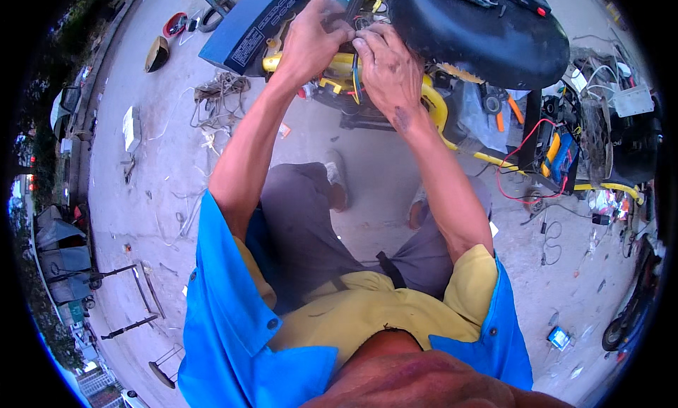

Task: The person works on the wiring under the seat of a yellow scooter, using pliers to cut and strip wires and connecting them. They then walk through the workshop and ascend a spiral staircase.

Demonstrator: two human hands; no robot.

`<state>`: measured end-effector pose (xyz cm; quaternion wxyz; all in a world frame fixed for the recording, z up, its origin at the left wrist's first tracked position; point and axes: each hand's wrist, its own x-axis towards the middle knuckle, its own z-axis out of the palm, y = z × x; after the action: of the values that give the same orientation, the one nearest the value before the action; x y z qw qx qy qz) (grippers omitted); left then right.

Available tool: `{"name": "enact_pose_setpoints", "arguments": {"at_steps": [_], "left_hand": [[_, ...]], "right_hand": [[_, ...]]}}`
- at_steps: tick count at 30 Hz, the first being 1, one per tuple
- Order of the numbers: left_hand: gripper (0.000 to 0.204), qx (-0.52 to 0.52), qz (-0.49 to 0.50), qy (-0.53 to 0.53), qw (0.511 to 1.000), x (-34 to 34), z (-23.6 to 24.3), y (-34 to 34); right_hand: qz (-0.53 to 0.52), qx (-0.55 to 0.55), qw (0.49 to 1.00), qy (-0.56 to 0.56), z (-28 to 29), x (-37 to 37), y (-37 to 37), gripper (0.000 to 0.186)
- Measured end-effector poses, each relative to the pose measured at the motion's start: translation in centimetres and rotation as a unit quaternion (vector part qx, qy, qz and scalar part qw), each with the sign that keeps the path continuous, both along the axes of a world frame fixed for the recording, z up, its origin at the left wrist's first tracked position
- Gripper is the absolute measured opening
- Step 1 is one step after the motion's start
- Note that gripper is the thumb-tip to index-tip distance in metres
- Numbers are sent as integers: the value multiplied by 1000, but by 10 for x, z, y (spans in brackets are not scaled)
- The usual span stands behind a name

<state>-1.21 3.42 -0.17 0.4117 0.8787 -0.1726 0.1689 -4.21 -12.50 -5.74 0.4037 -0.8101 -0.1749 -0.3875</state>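
Observation:
My left hand (314, 41) and my right hand (392, 69) meet over a yellow tubular frame (339, 63). The fingers of both are pinched together around thin wires (357, 83), some blue and some yellow, which hang below the fingertips. Just what sits between the fingertips is too small to see. Left of my left hand is a dark blue box (254, 27) with printed panels. A black padded seat (487, 34) is tipped up beside my right hand, its edge torn and showing foam.
Orange-handled pliers (500, 118) lie to the right of the frame. Beyond them is a blue-and-yellow meter (561, 157) with a red lead (503, 171). Tangled cables (222, 90) and a white box (131, 129) lie on the ground at left. A small blue-screened device (558, 337) is at lower right.

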Motion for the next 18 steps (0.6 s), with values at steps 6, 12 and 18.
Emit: {"name": "enact_pose_setpoints", "arguments": {"at_steps": [6, 12, 18], "left_hand": [[34, -89, -4, 41, 995, 6, -5, 1], [36, -100, 15, 50, 994, 3, -1, 3], [35, -177, -29, 100, 979, 4, -10, 12]], "right_hand": [[-4, -25, 996, 88, 4, 5, 0, 19], [2, -10, 997, 75, -1, 18, 0, 19], [16, 17, 997, 75, -8, 20, -5, 15]]}}
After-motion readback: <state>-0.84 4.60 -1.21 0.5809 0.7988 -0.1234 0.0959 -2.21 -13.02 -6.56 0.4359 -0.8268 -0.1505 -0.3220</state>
